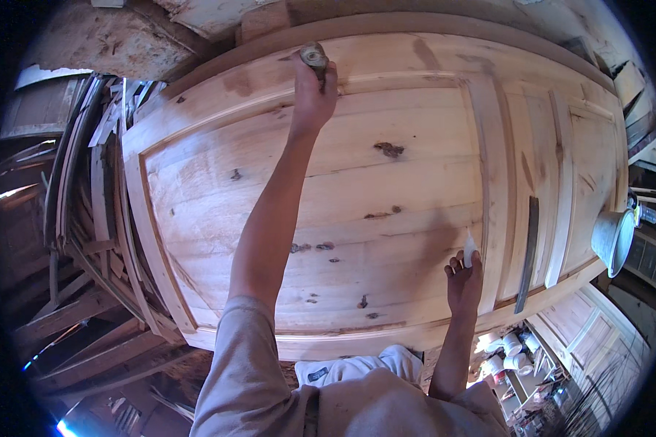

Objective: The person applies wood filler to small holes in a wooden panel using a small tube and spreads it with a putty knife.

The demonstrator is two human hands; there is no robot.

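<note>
A large pale wooden panelled door (357,189) lies in front of me, with several dark knots and patches in its boards. My left hand (315,98) reaches to its far edge, fingers wrapped round a small tin-like thing (314,55) with a round, grey-brown smeared end; I cannot make out exactly what it is. Over the near right part of the large panel, my right hand (464,285) pinches a small whitish pointed blade (469,245), like a scraper. Its tip points away from me.
A dark narrow strip (528,255) lies on the door to the right. A pale bucket-shaped container (612,242) sits at its right end. Timber lengths (98,197) are stacked at left. Several white tubs (516,357) and another panelled door (598,342) are at lower right.
</note>
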